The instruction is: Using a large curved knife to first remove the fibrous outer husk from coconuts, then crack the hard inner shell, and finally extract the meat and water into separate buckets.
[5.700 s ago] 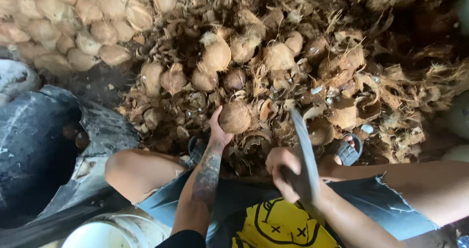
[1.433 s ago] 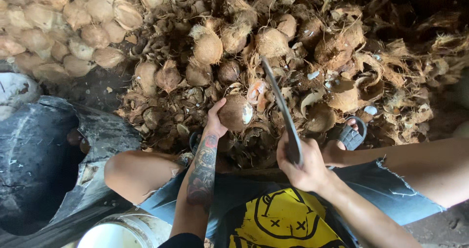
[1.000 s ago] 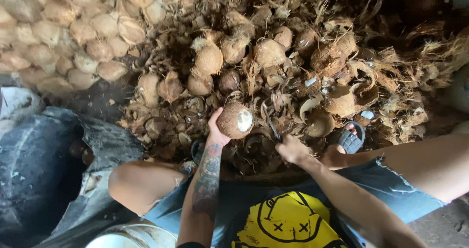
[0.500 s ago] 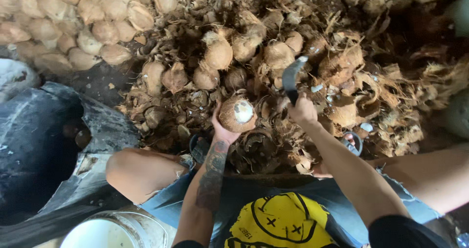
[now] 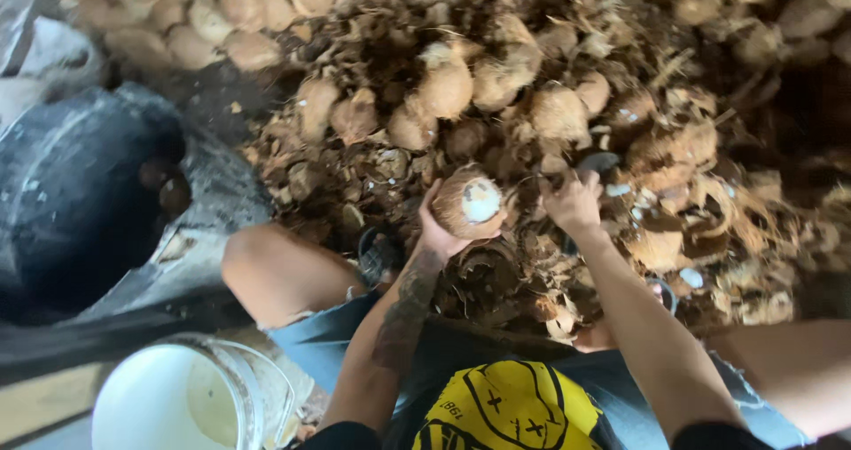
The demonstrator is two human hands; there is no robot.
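Fingers of the left hand (image 5: 439, 233) curl under a husked coconut (image 5: 467, 206), its cut white patch facing up, above the husk pile (image 5: 674, 193). Just beside it the right hand (image 5: 572, 203) closes on a blade's handle (image 5: 596, 162), partly blurred. A white bucket (image 5: 168, 406) stands near the left knee.

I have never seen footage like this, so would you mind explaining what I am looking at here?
There is no machine: a person wears one camera on the head, looking down at their own bare hands and knees. The left hand holds up a husked coconut whose top is cut open to white. The right hand grips a dark handle, seemingly of a blade, though blur hides most of it. Ahead on the ground lies a heap of husks and whole coconuts. A white bucket stands at lower left.
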